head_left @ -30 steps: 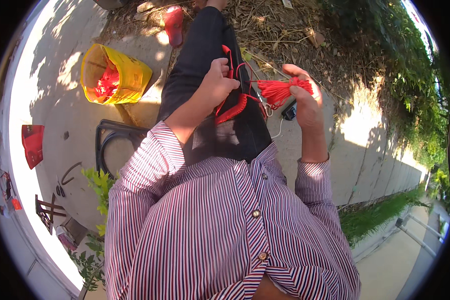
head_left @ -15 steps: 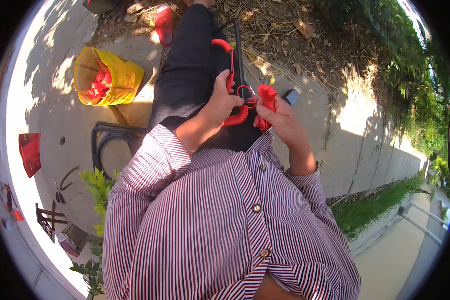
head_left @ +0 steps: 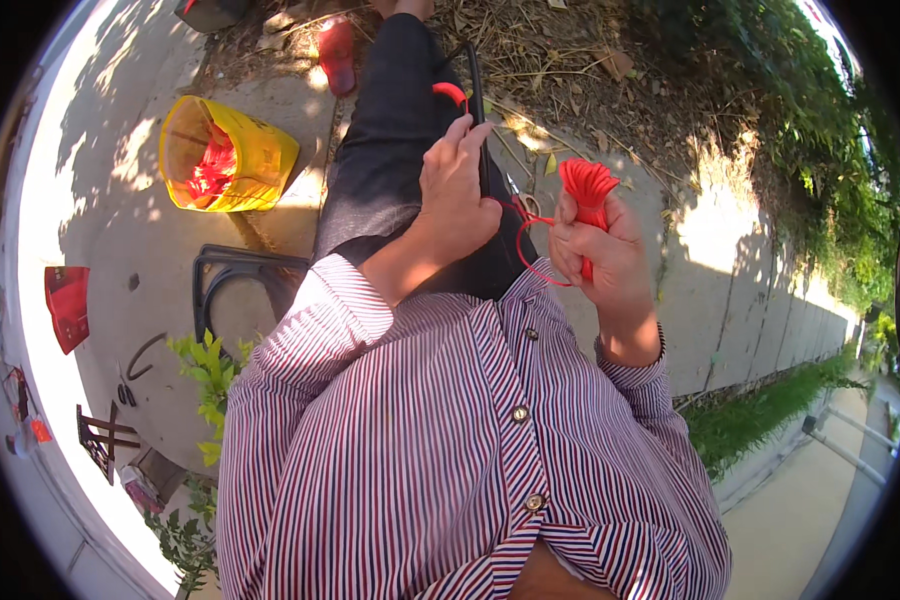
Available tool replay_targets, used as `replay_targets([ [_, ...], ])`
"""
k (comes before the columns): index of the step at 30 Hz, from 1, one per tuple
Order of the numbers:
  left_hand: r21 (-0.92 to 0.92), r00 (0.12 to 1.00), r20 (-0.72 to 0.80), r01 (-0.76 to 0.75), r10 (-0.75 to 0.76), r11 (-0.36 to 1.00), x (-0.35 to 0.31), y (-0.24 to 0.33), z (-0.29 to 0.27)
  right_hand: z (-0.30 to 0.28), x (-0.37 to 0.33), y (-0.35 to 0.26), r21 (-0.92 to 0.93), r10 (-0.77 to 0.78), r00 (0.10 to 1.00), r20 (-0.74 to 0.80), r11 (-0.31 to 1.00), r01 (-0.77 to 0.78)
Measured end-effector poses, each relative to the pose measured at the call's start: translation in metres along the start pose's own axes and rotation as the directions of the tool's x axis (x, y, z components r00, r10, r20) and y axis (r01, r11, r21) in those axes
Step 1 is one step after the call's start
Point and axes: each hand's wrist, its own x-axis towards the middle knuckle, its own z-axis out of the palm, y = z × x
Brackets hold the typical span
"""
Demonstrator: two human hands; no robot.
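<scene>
- Gripped in the right hand (head_left: 602, 252), beside the dark trousers (head_left: 370, 160) on their right: a red cord bundle (head_left: 589, 183), gathered tight at the fist and flaring out above it.
- Clamped on the bundle with curled right fingers and thumb; no gap to be seen there.
- Laid over the trousers, at their right edge: the left hand (head_left: 457, 195), back upward, fingers pointing away toward the feet end, thumb toward the bundle.
- Cannot tell any pinch or grip of the left fingertips; close by a black tube (head_left: 477, 90) along the right edge of the trousers.
- Showing beyond the left hand, over the trousers: a red curved piece (head_left: 450, 91), partly hidden lower down.
- Hanging between the hands, near the right edge of the trousers: a thin red loop (head_left: 521, 243), slack and curved.
- Probably light, soft and limp, not fragile, perhaps a little slippery between strands. Best held round the gathered neck; likely to splay or tangle if pinched by a few strands.
- Set well to the left of the trousers: a yellow bag (head_left: 265, 165), red material (head_left: 213, 170) inside.
- Lying nearer, also left of the trousers: a black bent frame (head_left: 238, 258).
</scene>
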Motion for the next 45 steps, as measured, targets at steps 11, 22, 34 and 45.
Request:
replay_targets([
  [11,-0.583,0.823,0.379,0.568,-0.423,0.581,0.016,-0.011,-0.034,-0.058,0.057,0.028,-0.945,-0.108,0.943,0.316,0.047,0.322],
  [22,-0.019,0.999,-0.050,0.018,-0.019,1.000,0.021,0.001,-0.055,-0.020,0.059,0.066,-0.725,-0.226,0.974,0.009,0.669,0.162],
  [34,0.024,0.894,0.275,0.361,-0.353,0.932,0.009,-0.030,-0.037,-0.034,0.073,0.100,-0.875,-0.214,0.971,0.110,0.443,0.197],
  [45,-0.649,0.917,0.227,0.393,-0.327,0.652,0.019,0.037,-0.065,-0.014,0.053,0.052,-0.677,-0.223,0.975,0.002,0.717,0.165],
])
